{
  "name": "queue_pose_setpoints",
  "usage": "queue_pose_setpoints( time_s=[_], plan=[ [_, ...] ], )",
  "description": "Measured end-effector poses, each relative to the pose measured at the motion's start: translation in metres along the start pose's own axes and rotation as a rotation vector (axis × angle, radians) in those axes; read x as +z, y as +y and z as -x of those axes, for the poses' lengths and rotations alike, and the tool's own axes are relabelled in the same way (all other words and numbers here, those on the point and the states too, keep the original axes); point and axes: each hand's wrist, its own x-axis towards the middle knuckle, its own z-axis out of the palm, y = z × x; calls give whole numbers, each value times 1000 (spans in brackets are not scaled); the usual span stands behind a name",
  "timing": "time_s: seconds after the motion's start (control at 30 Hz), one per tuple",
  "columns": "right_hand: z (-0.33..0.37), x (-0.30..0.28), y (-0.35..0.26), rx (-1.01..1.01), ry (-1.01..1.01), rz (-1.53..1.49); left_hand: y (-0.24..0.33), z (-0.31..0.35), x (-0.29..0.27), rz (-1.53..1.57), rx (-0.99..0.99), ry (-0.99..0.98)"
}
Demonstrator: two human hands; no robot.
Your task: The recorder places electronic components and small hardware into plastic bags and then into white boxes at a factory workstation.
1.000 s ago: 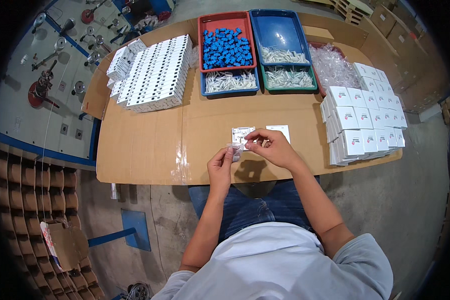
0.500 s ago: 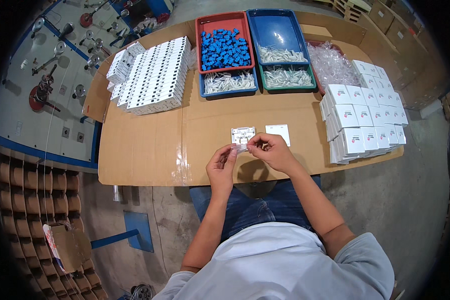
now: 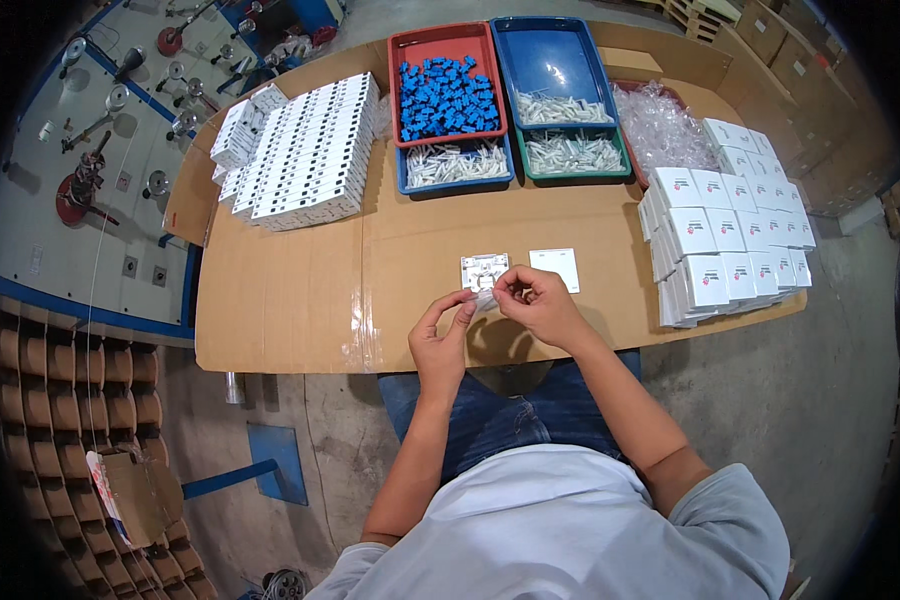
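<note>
Between my two hands is a small clear plastic bag [image 3: 485,301], pinched at both sides; its contents are too small to make out. My left hand [image 3: 440,338] grips it between thumb and forefinger. My right hand [image 3: 542,308] is closed on its other side, fingertips together. Just beyond the bag lies a white square plastic fitting [image 3: 484,267] with its inner side up, partly covered by my fingers. A flat white square plate [image 3: 558,266] rests to the right of it, past my right hand.
Stacked white boxes [image 3: 310,165] stand at the left, more white boxes [image 3: 715,235] at the right. At the back, a red tray [image 3: 441,42] holds blue parts. Blue [image 3: 548,60] and green trays [image 3: 582,178] hold small whitish pieces. Clear bags [image 3: 665,130] fill another tray.
The bag hangs slightly lower and both hands have shifted a little, their fingertips closer together. Fitting and plate stay where they were.
</note>
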Motion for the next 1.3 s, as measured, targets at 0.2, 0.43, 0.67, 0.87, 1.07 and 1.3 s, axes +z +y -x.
queue_pose_setpoints(
  time_s=[0.2, 0.43, 0.67, 0.87, 1.07, 1.3],
  plan=[
    [0, -2, 5, -24, -35, -6, -6, -5, -11, -173, 73, -68],
    [-3, -2, 0, -163, -62, 96, -5, -3, -10, -171, 93, -61],
    [-3, -1, 10, -124, -86, 57, -1, -3, -10, -223, 140, -84],
    [-3, -1, 12, -141, -94, 68, -9, -5, -16, -231, 162, -119],
    [-1, 1, 12, -142, -114, 40, -2, -6, -14, -370, 245, -147],
    [1, 2, 4, -35, -180, 58, -6, -5, -15, -462, 311, -152]
  ],
)
